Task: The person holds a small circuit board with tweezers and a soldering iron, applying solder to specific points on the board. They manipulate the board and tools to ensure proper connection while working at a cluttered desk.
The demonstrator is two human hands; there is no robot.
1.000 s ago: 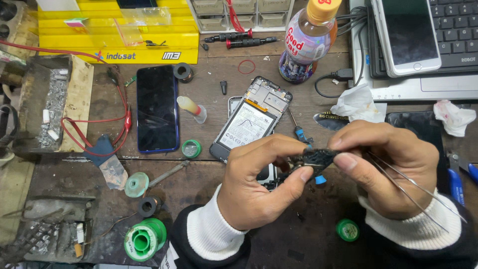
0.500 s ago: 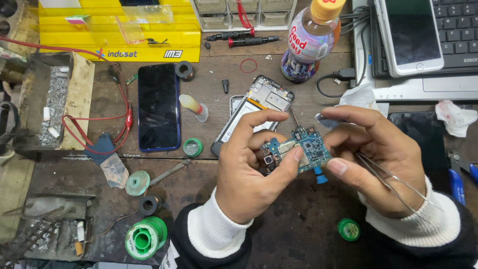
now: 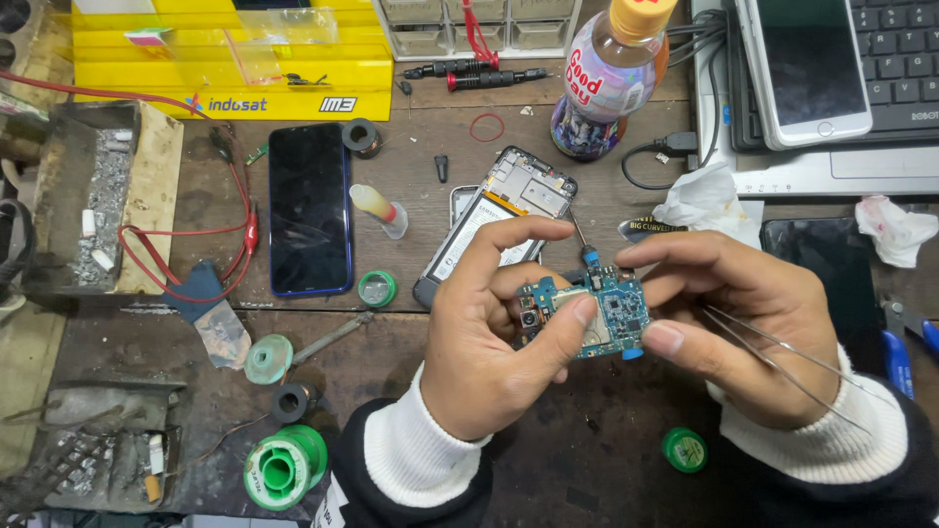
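Here, centre frame, left hand (image 3: 489,342) and right hand (image 3: 743,323) each pinch the blue circuit board (image 3: 592,313); edge-only grip best protects components; tweezers (image 3: 782,367) lie tucked in the right palm.

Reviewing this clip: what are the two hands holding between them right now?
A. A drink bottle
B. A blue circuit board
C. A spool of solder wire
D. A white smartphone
B. The left hand and right hand pinch a small blue circuit board between their fingertips; the right hand also keeps metal tweezers tucked against its palm.
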